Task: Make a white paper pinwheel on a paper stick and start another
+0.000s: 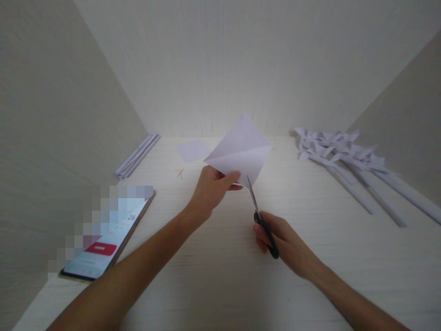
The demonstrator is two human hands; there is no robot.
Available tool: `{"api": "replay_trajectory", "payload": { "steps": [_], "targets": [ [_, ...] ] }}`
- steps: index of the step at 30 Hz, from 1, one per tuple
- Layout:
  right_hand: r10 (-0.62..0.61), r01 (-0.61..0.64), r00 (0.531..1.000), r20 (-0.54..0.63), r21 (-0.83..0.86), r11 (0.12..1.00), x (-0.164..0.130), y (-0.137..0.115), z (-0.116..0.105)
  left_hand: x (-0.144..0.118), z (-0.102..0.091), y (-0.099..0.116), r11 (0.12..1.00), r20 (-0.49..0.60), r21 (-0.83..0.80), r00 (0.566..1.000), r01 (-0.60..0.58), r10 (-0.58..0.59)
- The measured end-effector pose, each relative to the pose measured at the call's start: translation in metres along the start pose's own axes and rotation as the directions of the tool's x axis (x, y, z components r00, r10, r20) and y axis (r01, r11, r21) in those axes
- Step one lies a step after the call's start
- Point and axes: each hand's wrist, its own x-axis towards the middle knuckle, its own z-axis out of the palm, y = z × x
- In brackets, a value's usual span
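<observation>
A square sheet of white paper [243, 142], turned corner-up with a crease across its middle, is pinched at its lower left edge by my left hand [215, 186]. My right hand [275, 232] grips the black handles of a pair of scissors [255, 200]. The blades point up and away from me and meet the paper near its bottom corner. Whether they have cut into it, I cannot tell. Part of my left fingers is hidden behind the sheet.
Another white paper piece [193, 150] lies behind my left hand, near small tan bits [180, 173]. Rolled paper sticks [138, 155] rest at the left wall. Several paper pinwheels [339, 149] on sticks lie at right. A phone [110, 239] stands left beside my forearm.
</observation>
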Motion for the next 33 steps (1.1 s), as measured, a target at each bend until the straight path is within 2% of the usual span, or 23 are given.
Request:
{"api": "replay_trajectory", "payload": {
  "steps": [33],
  "targets": [
    [0.016, -0.016, 1.0, -0.018, 0.004, 1.0, -0.0006, 0.0056, 0.0001, 0.0002, 0.0003, 0.0003, 1.0, -0.003, 0.002, 1.0, 0.0, 0.0]
  ]
}}
